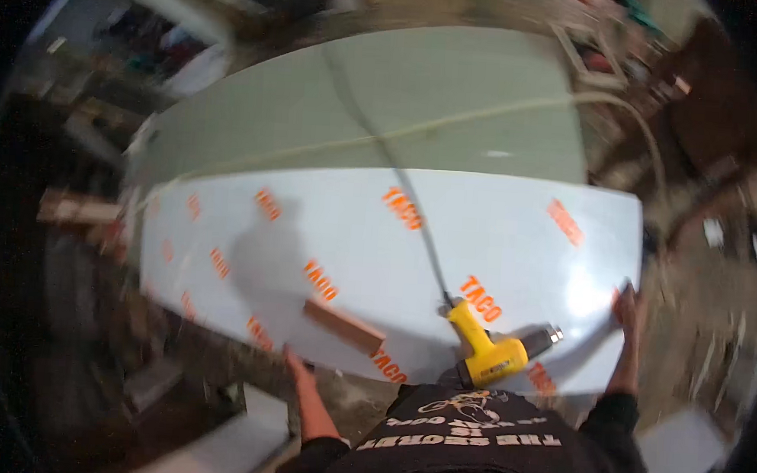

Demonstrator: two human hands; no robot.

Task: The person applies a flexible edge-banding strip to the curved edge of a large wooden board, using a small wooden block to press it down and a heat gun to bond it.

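Both hands spread wide, left hand (294, 361) and right hand (626, 305) apparently steadying the white glossy laminate sheet (335, 234); yellow heat gun (491, 346) parked between

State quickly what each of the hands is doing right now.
Left hand: on the near edge of the white sheet; grip cannot be told.
Right hand: on the sheet's right edge; grip cannot be told.

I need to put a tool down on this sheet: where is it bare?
The white sheet is bare left of the wooden block, and between the cord and the right hand at the far edge. It is crowded near the body, around the block and the yellow heat gun. The left hand grips the near edge.
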